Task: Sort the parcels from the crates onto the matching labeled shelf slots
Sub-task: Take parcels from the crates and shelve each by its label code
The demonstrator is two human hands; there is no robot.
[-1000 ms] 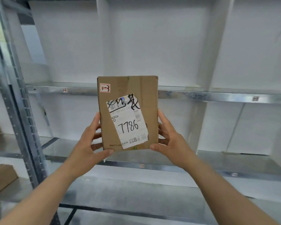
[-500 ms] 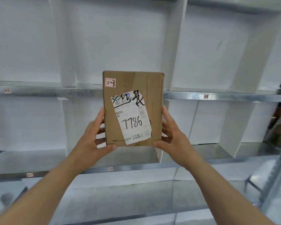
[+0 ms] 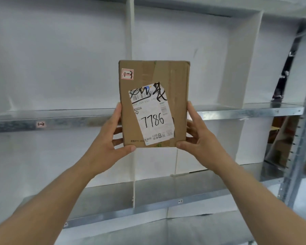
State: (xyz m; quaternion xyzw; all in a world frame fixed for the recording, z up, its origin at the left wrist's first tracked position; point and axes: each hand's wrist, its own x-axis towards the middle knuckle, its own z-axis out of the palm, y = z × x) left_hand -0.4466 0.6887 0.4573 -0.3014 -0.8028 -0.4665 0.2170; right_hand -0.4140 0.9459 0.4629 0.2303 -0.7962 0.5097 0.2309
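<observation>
Before shelf (image 3: 237, 113) | both hands (image 3: 107, 147) grip parcel (image 3: 153, 103) | slots bare

One parcel, two hands, a two-tier rack

One cardboard parcel (image 3: 154, 103) bearing two stickers; two bare hands, left hand (image 3: 109, 149) and right hand (image 3: 200, 145); two metal shelves; two white dividers on the upper shelf; three readable or partly readable slot labels.
</observation>
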